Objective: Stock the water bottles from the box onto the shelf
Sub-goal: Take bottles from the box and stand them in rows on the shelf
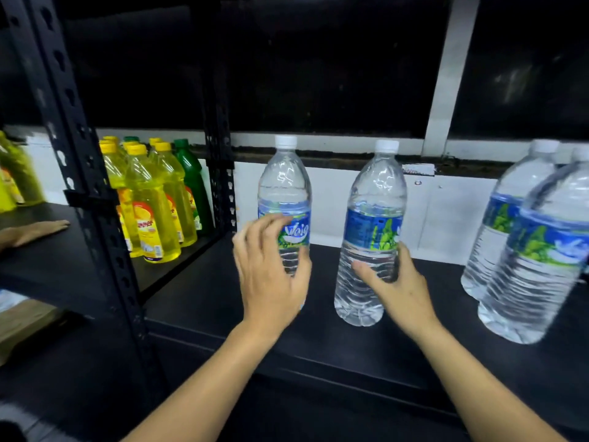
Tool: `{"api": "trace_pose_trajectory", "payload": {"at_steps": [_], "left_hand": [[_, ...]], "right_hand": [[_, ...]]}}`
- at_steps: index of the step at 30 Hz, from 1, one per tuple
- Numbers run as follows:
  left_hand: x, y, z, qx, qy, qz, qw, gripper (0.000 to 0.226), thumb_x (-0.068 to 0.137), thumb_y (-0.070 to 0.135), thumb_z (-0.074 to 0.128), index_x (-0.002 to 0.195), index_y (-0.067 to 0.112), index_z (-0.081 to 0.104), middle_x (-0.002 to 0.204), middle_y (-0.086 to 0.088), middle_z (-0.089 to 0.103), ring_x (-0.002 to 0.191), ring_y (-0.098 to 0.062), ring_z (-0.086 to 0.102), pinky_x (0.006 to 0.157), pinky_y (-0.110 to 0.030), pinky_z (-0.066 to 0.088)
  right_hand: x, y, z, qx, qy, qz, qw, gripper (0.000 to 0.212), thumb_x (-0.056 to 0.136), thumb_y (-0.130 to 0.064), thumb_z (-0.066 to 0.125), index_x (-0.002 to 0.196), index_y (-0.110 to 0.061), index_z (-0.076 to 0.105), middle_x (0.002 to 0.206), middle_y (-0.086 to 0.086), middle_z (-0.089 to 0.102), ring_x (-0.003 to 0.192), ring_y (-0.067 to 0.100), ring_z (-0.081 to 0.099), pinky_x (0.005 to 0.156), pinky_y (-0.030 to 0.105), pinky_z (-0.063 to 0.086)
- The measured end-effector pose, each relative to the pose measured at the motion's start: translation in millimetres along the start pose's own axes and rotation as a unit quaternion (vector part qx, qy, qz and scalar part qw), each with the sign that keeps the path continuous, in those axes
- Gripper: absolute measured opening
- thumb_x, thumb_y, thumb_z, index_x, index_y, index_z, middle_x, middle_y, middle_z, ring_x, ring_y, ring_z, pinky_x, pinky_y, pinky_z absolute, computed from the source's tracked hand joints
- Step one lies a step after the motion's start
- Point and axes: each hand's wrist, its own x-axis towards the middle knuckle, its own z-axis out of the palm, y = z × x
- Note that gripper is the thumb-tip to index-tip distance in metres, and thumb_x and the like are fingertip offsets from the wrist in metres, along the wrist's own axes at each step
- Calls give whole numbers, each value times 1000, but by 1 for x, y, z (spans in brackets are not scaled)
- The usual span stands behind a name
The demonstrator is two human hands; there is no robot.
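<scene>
Two clear water bottles with blue-green labels and white caps stand upright on the black shelf [204, 301]. My left hand [271, 275] hovers in front of the left bottle [284, 186], fingers spread and loosely bent across its label; the bottle's lower part is hidden behind the hand. My right hand [398, 288] grips the middle bottle [373, 199] low on its body, thumb on the front and fingers round the right side. Two more water bottles [538, 250] stand close together at the right edge.
Yellow and green bottles [153, 199] fill the neighbouring shelf bay at left, behind a black perforated upright [92, 199]. Another person's hand [35, 232] rests on that left shelf. Tan cardboard [22, 320] shows below it. A white wall runs behind the shelf.
</scene>
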Motion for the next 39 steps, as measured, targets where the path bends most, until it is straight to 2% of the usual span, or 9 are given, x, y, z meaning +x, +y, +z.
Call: {"api": "trace_pose_trajectory", "payload": {"at_steps": [3,8,11,15,18,21,28,35,39], "left_hand": [[-28,17,14,-114,-103,10,988,39,90,23,66,127,11,58,125,0,59,118,-19,56,105,-36,45],[-59,26,56,-238,-304,-231,893,55,95,58,53,146,41,38,144,17,50,131,0,50,113,-37,43],[-64,22,65,-259,-354,-281,853,65,91,74,43,151,53,28,151,21,46,138,2,45,119,-39,36],[-64,17,60,-249,-335,-303,856,59,92,67,55,146,49,41,138,18,49,127,8,50,115,-33,41],[-66,19,59,-249,-301,-305,869,56,93,50,66,144,36,48,126,12,54,110,5,57,103,-25,49],[-67,19,58,-271,-267,-318,868,48,90,39,75,130,24,54,120,11,65,107,-1,64,99,-30,54],[-65,20,56,-331,-326,-323,824,63,84,35,84,140,25,57,134,15,65,122,5,60,108,-25,49],[-65,23,58,-285,-331,-277,856,73,78,35,87,144,31,56,116,4,51,111,3,59,100,-10,47],[-68,22,58,-317,-304,-298,848,66,77,27,89,133,28,54,122,9,65,114,-5,66,102,-28,54]], "right_hand": [[-20,20,2,54,-21,25,998,65,80,-42,83,138,-45,55,114,-26,73,106,-8,68,91,16,51],[-29,41,2,88,-22,44,995,63,81,-33,85,139,-39,59,118,-21,73,110,0,69,95,27,53],[-28,46,4,89,-22,53,994,58,84,-26,83,136,-32,58,124,-18,71,116,-1,65,98,25,49],[-22,47,3,123,1,95,988,30,84,-37,61,114,-31,61,111,-9,73,106,11,69,96,40,54],[-18,49,4,126,2,98,987,35,86,-59,53,110,-36,64,114,-7,72,106,14,69,98,48,53],[-18,47,7,127,14,91,988,52,80,-75,46,108,-36,67,115,-6,64,101,9,67,90,39,55],[-18,49,7,119,12,111,987,55,81,-79,44,103,-31,57,111,-10,73,108,7,67,106,47,47],[-21,43,5,144,41,96,984,57,85,-78,40,120,-38,64,117,-10,71,113,11,67,106,50,48],[-22,42,4,171,66,89,979,53,83,-76,43,110,-40,71,108,-5,62,108,9,65,105,50,47]]}}
